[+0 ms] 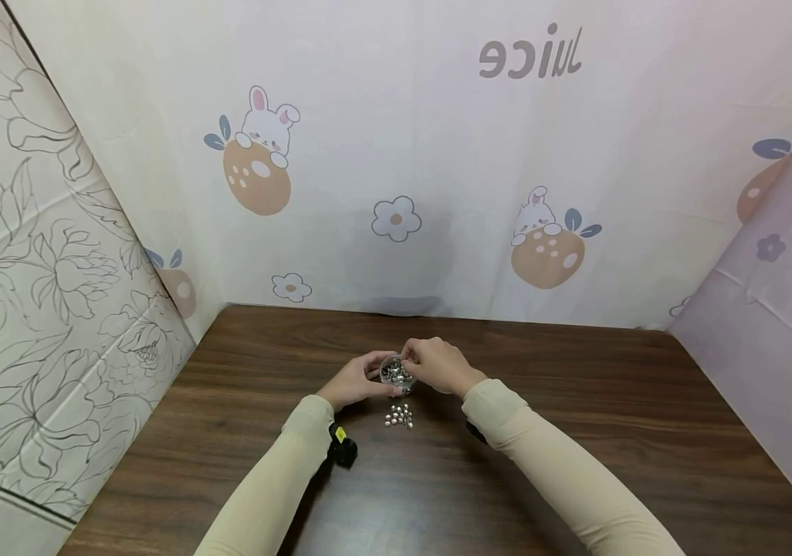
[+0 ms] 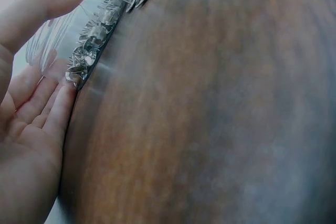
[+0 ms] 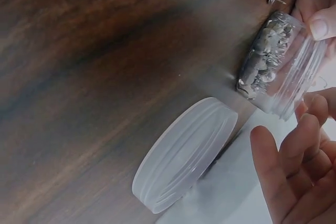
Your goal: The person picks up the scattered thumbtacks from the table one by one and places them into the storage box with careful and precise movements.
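"Where is the jar?"

"The clear jar (image 3: pixel 299 74) is at the middle of the bench (image 1: pixel 611 401), held upright, with metal tacks (image 3: pixel 266 59) heaped in its lower part."

"And the hands?"

"The left hand (image 1: pixel 354 382) comes in from nine o'clock of the jar and grips it, thumb on the near side, fingers round the far side. The right hand (image 1: pixel 441 364) is at about two o'clock, fingers bent, its fingertips over the mouth. Whether they pinch a tack, one cannot tell; they are too small in the head view and partly hidden in the right wrist view."

"Are there tacks outside the jar?"

"Yes, a small cluster of loose tacks (image 1: pixel 399 416) lies on the bench just beside the jar, at six o'clock from it. In the right wrist view a translucent lid (image 3: pixel 184 156) lies near the jar, toward eight o'clock in that picture, apart from it."

"What else shows?"

"Two pale sleeves (image 1: pixel 264 479) reach in from the person's side, a black device (image 1: pixel 344 452) with a yellow mark at the left wrist. A printed curtain (image 1: pixel 368 116) with rabbits and flowers hangs at twelve o'clock, behind the bench."
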`<action>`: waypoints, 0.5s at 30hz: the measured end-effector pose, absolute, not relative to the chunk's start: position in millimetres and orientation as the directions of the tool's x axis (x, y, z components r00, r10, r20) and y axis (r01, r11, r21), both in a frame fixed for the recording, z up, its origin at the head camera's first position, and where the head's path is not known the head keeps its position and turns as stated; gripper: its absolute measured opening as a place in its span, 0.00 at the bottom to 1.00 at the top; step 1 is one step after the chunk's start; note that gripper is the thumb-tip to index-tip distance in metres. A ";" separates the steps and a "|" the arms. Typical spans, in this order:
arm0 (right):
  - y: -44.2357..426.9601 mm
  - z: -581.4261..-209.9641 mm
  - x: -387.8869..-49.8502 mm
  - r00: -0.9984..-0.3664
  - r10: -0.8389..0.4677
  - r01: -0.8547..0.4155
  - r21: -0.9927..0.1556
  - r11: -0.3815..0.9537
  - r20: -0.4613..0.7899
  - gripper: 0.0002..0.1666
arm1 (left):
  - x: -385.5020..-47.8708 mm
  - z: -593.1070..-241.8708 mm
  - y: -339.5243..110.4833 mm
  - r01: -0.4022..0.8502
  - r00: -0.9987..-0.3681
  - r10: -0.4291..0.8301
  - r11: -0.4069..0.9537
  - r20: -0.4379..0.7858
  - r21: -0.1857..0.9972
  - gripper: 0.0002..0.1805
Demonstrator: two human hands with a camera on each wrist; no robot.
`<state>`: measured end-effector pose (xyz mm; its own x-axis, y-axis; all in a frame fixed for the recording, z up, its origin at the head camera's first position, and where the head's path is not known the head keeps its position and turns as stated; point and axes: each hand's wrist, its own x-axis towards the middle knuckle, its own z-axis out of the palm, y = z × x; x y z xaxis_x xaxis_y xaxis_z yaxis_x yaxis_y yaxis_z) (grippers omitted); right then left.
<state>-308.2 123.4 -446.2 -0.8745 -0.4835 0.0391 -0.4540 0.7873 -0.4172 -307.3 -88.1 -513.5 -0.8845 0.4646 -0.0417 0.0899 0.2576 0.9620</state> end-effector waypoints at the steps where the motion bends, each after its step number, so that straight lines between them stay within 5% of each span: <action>1: 123.5 -445.4 -307.4 -0.874 -0.484 -0.454 -0.419 0.786 0.040 0.05 | -307.4 -513.5 -88.1 0.089 -0.885 0.463 0.259 -0.042 0.962 0.40; 15: 129.0 -443.8 -282.3 -0.831 -0.554 -0.518 -0.449 0.728 0.059 0.03 | -306.5 -512.8 -88.8 0.091 -0.884 0.466 0.257 -0.041 0.962 0.41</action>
